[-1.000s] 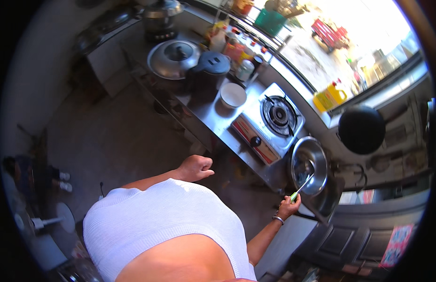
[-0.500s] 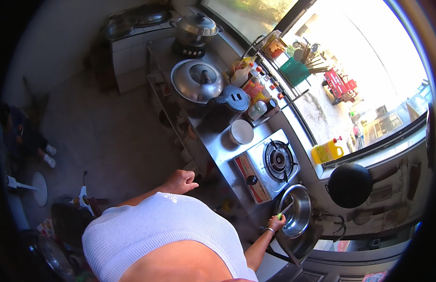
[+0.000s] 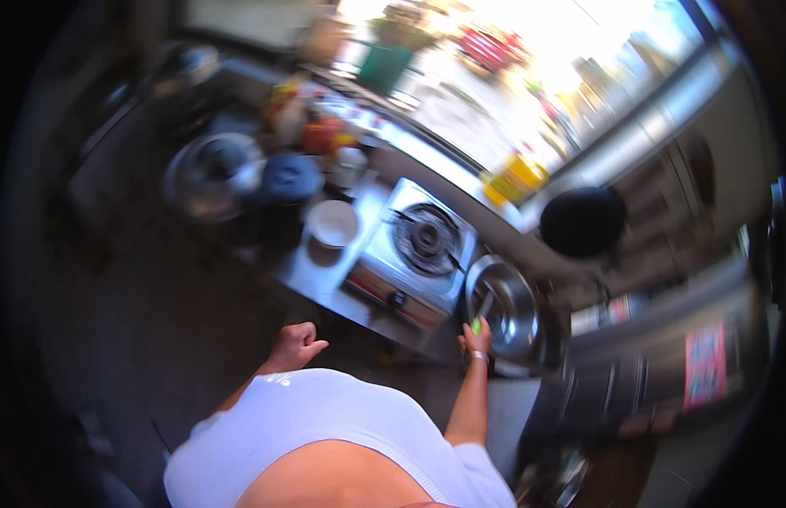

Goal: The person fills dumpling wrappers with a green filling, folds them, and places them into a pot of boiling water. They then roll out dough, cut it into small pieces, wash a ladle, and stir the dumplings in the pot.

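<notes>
My right hand (image 3: 475,339) is closed around the green handle of a small knife (image 3: 486,305). Its pale blade reaches over the near left side of a shiny metal basin (image 3: 518,300). Motion blur softens the blade's outline, and my fingers hide most of the handle. My left hand (image 3: 296,347) hangs in front of my body, short of the counter, curled into a loose fist with the thumb forward; nothing shows in it. A gas stove (image 3: 425,241) with a single burner stands left of the basin, and nothing sits on its burner.
Left of the stove are a white bowl (image 3: 332,223), a dark kettle (image 3: 290,178), a lidded steel pot (image 3: 215,173) and several bottles. A yellow oil jug (image 3: 520,176) stands on the windowsill. A black pan (image 3: 583,222) hangs on the wall beyond the basin.
The head view has swung right, so counter and window shift left and blur. My right hand keeps the knife at the basin; my left stays curled in front of me.
</notes>
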A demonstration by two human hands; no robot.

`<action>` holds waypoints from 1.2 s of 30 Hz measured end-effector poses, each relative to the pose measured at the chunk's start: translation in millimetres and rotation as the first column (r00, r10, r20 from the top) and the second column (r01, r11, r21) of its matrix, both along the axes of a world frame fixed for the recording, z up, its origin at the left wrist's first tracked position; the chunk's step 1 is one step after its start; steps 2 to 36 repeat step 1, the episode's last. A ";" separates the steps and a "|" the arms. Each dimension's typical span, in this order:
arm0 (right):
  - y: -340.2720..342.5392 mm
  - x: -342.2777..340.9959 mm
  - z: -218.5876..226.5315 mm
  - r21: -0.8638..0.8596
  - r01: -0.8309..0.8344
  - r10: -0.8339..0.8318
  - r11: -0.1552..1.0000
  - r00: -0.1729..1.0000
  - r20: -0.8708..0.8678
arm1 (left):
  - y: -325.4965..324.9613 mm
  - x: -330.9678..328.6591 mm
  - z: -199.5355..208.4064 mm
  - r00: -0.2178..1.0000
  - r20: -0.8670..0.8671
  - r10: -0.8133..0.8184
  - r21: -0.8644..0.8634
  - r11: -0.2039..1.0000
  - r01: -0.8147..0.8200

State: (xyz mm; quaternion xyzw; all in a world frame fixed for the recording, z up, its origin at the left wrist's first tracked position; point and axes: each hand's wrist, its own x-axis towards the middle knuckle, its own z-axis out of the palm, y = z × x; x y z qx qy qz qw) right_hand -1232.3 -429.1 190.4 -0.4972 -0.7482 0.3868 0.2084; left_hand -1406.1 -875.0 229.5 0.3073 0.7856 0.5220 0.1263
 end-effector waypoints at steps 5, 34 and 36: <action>1.1 15.9 5.8 0.176 -0.071 0.073 0.982 0.997 -0.007 | 25.0 -9.9 3.2 0.989 -0.008 -0.150 0.018 0.988 0.150; 1.1 15.9 5.8 0.176 -0.071 0.073 0.982 0.997 -0.007 | 25.0 -9.9 3.2 0.989 -0.008 -0.150 0.018 0.988 0.150; 1.1 15.9 5.8 0.176 -0.071 0.073 0.982 0.997 -0.007 | 25.0 -9.9 3.2 0.989 -0.008 -0.150 0.018 0.988 0.150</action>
